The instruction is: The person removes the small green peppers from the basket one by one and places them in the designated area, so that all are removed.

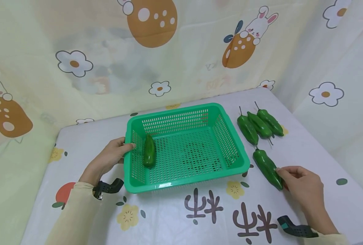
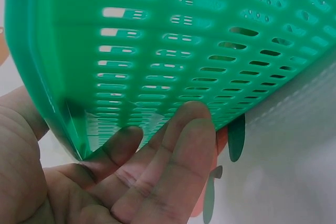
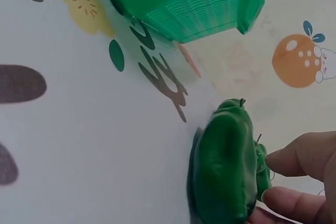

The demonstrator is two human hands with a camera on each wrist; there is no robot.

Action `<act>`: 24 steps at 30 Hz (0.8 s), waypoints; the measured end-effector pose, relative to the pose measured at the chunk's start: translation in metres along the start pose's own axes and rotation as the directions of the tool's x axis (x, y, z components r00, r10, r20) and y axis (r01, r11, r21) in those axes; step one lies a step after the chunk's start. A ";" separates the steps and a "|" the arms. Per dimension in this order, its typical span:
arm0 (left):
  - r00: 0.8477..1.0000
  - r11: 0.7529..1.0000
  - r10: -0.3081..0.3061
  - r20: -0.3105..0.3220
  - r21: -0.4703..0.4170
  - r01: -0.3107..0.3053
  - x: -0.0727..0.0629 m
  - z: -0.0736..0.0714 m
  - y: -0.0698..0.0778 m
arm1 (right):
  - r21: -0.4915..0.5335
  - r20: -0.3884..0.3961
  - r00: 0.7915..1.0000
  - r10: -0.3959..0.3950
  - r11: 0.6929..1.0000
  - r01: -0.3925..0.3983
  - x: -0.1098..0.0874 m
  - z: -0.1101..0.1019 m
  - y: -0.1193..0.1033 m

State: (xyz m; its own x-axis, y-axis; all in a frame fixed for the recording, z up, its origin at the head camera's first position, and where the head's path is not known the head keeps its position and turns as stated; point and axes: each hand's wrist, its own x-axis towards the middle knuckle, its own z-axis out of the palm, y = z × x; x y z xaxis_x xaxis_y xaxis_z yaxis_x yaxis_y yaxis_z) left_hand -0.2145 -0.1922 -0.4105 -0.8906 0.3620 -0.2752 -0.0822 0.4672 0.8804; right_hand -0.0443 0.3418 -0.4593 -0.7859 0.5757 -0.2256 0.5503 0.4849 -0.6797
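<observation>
A green plastic basket [image 1: 181, 177] with slotted walls sits tilted on the table, and my left hand [image 1: 115, 151] grips its left rim. The thumb lies over the rim while the fingers [image 2: 184, 156] reach along the outer wall. Inside, against the left end, lies one green pepper [image 1: 149, 151]. My right hand [image 1: 303, 187] is at another green pepper [image 1: 265, 166] lying right of the basket. Its thumb and fingertips are at the pepper's right side, thumb and forefinger apart in the right wrist view; the pepper [image 3: 223, 166] rests on the cloth.
Three more green peppers [image 1: 261, 125] lie side by side behind the right-hand one, near the back right. A patterned cloth [image 1: 157, 217] covers the table. Printed curtains [image 1: 184, 75] hang behind and at the right side.
</observation>
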 end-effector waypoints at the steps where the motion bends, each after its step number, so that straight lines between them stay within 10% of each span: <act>1: 1.000 1.000 -0.001 -0.002 0.001 0.001 0.000 0.000 0.000 | 0.001 -0.004 1.000 0.001 1.000 -0.001 0.001 -0.001 -0.001; 14: 1.000 1.000 -0.019 -0.004 -0.004 0.019 -0.001 0.001 0.002 | 0.086 0.001 0.991 -0.137 0.987 0.137 0.004 -0.019 -0.045; 24: 1.000 1.000 -0.028 -0.015 0.000 0.028 0.000 0.001 0.002 | 0.267 0.056 0.930 -0.363 0.903 0.337 -0.006 -0.017 -0.123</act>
State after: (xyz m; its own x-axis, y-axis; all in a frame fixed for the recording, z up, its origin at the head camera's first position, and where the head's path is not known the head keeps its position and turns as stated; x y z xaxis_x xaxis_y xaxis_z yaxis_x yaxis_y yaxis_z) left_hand -0.2142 -0.1902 -0.4090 -0.8946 0.3368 -0.2936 -0.1065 0.4773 0.8722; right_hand -0.1025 0.2896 -0.3623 -0.9467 0.3221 -0.0020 0.1570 0.4560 -0.8760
